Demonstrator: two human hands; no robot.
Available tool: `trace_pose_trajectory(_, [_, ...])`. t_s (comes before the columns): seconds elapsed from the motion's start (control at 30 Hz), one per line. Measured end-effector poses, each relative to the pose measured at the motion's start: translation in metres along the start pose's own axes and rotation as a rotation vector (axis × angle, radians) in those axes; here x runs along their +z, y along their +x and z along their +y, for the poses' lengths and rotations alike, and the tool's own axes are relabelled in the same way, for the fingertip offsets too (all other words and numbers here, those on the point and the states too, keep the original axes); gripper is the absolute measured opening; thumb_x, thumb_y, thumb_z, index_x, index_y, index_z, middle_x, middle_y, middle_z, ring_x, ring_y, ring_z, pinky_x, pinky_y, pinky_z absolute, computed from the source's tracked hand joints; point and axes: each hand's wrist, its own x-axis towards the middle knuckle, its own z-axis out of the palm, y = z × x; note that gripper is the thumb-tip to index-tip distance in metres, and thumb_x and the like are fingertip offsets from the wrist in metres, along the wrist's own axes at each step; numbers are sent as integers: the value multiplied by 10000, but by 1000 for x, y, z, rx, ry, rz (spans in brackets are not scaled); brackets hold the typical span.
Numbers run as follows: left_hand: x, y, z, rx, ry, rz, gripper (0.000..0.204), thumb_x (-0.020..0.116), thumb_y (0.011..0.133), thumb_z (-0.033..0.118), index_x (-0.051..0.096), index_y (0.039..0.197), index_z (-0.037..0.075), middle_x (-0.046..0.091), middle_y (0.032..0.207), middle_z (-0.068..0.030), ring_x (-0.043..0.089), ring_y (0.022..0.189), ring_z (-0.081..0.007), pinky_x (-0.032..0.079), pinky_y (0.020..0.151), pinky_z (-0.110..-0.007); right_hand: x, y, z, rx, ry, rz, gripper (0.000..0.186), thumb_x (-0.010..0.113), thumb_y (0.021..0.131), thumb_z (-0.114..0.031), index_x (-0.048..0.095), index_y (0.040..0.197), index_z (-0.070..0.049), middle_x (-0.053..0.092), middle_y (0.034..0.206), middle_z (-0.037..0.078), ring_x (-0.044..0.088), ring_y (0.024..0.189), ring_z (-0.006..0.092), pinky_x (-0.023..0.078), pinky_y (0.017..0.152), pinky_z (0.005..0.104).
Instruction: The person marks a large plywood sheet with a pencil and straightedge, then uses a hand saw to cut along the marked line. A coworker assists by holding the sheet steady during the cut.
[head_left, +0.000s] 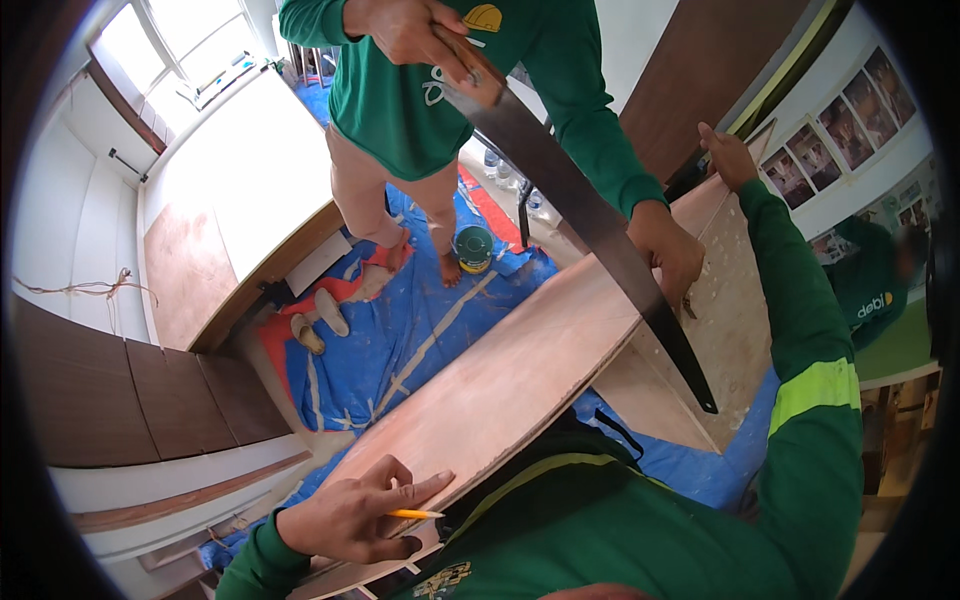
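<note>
My left hand (375, 505) rests on the near part of a long plywood board (470, 360), a yellow pencil (414, 513) gripped in its fingers. My right hand (727, 155) holds the board's far end at upper right. A co-worker holds a handsaw (560, 200) by its wooden handle in one hand (420, 28); the long blade slants down across the board's edge. Their other hand (665, 245) is on the board beside the blade. Below lies another pale panel (660, 390).
Blue sheeting (400, 310) with tape covers the floor, holding sandals (320, 320) and a green bucket (473, 243) by the co-worker's bare feet. A white-topped platform (235, 150) and brown cabinet fronts (160, 400) stand left. A mirror-like surface (870, 280) and pinned photos (850, 120) are right.
</note>
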Motion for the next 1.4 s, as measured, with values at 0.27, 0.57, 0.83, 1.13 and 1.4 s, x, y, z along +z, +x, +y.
trace_pose_trajectory(0.27, [3, 0, 1, 33, -7, 41, 800, 775, 945, 378, 523, 1661, 124, 670, 1013, -183, 611, 1025, -334, 523, 925, -416, -3, 7, -4, -14, -64, -56, 967, 513, 1029, -781, 724, 1225, 142, 777, 1041, 212, 683, 691, 245, 555, 744, 416])
trace_pose_trajectory(0.57, [4, 1, 6, -10, -25, 38, 806, 772, 899, 313, 544, 1647, 117, 662, 1026, -183, 608, 1035, -318, 529, 914, -425, 0, 8, 2, -20, -79, -5, 989, 491, 1023, -796, 729, 1222, 144, 777, 965, 209, 711, 713, 255, 561, 732, 403])
trace_pose_trajectory(0.83, [6, -1, 13, -60, -34, 37, 824, 756, 845, 231, 560, 1637, 116, 612, 1071, -175, 603, 1036, -323, 535, 904, -398, -6, 1, -4, -52, -104, -44, 972, 482, 1023, -798, 737, 1204, 123, 732, 846, 192, 702, 709, 258, 542, 731, 406])
trace_pose_trajectory(1.13, [10, 1, 17, -95, -71, 19, 833, 780, 857, 247, 547, 1645, 112, 541, 1168, -155, 573, 1037, -296, 529, 876, -366, -8, -15, -15, -58, -93, -30, 969, 463, 1021, -812, 739, 1236, 90, 678, 703, 134, 688, 698, 252, 515, 716, 389])
trace_pose_trajectory(1.4, [24, 1, 13, -73, -72, 33, 850, 817, 853, 261, 547, 1648, 127, 544, 1194, -147, 591, 978, -281, 532, 859, -355, -8, -18, -9, -59, -109, 1, 876, 430, 1057, -746, 747, 1122, 68, 695, 752, 166, 702, 745, 310, 521, 776, 447])
